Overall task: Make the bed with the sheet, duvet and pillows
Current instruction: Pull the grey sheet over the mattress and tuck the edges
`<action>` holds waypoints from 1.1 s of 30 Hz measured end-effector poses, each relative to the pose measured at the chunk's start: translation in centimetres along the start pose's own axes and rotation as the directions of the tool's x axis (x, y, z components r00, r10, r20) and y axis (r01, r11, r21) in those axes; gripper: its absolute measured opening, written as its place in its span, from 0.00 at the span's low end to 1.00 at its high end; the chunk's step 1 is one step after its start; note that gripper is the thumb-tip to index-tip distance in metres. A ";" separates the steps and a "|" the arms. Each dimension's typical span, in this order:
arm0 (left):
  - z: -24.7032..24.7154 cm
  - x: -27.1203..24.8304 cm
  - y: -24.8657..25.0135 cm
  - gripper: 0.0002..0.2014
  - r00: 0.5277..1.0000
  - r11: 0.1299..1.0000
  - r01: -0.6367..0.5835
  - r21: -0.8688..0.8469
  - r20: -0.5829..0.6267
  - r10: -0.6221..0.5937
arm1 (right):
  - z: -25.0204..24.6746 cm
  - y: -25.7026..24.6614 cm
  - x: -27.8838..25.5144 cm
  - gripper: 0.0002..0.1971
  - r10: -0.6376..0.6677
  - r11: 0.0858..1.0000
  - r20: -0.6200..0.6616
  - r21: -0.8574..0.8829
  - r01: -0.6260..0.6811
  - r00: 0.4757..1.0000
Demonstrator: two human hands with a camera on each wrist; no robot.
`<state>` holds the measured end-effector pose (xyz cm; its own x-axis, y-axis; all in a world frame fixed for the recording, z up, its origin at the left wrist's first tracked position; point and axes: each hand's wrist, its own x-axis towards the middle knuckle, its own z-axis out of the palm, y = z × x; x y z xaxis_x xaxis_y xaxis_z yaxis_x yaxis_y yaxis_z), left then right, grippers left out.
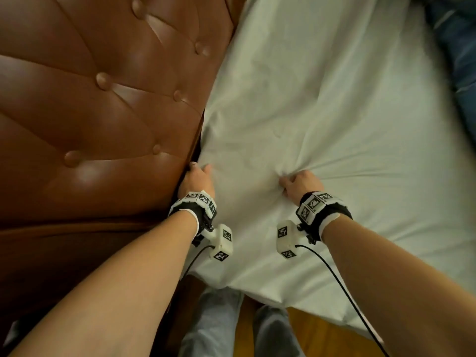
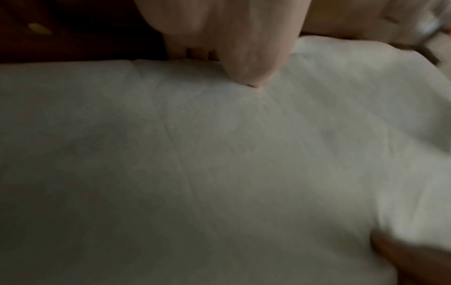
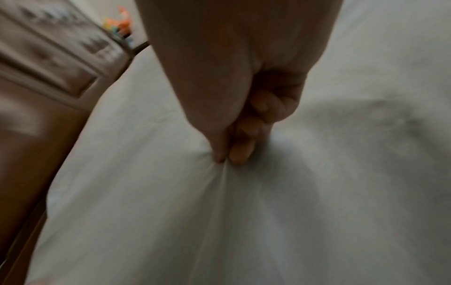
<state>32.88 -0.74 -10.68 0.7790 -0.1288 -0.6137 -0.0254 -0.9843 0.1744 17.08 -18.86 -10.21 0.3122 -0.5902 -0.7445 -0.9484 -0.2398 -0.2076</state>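
A white sheet (image 1: 322, 99) covers the mattress, with creases near its left edge. My left hand (image 1: 198, 176) is at the sheet's edge by the headboard; its fingers reach down into the gap and the thumb lies on top, pinching the sheet (image 2: 219, 154). In the left wrist view the left hand (image 2: 219, 57) has its thumb pressed into the cloth. My right hand (image 1: 296, 182) is further right and pinches a bunch of the sheet, with folds radiating from it. The right wrist view shows the right hand (image 3: 234, 154) with thumb and fingertips closed on the sheet (image 3: 244, 212).
A brown tufted leather headboard (image 1: 103, 112) stands close on the left, a dark gap between it and the mattress. Blue bedding (image 1: 458, 47) lies bunched at the far right. My legs (image 1: 213, 318) stand on the wooden floor (image 1: 309, 323). A pale cabinet (image 3: 48, 57) stands beyond the bed.
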 end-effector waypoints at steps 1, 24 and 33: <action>-0.5 0.2 -0.1 0.20 1.000 1.000 -0.028 0.008 0.011 0.028 | -0.4 0.0 -0.4 0.19 -0.028 1.000 0.009 0.010 0.028 1.000; -1.9 -3.0 2.3 0.22 0.936 0.917 -0.319 0.239 -0.072 0.344 | 0.7 -4.3 -5.4 0.21 -0.146 0.978 -0.256 0.111 0.179 0.956; -2.9 1.0 2.6 0.24 0.961 0.829 -0.275 0.487 0.106 0.257 | 0.3 -6.8 -1.5 0.21 -0.064 0.968 -0.066 -0.247 0.046 0.996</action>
<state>35.42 -3.09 -8.64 0.6755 -0.3894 -0.6261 -0.5406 -0.8390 -0.0614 23.01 -16.08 -7.89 0.3757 -0.6227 -0.6864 -0.8897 -0.4497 -0.0789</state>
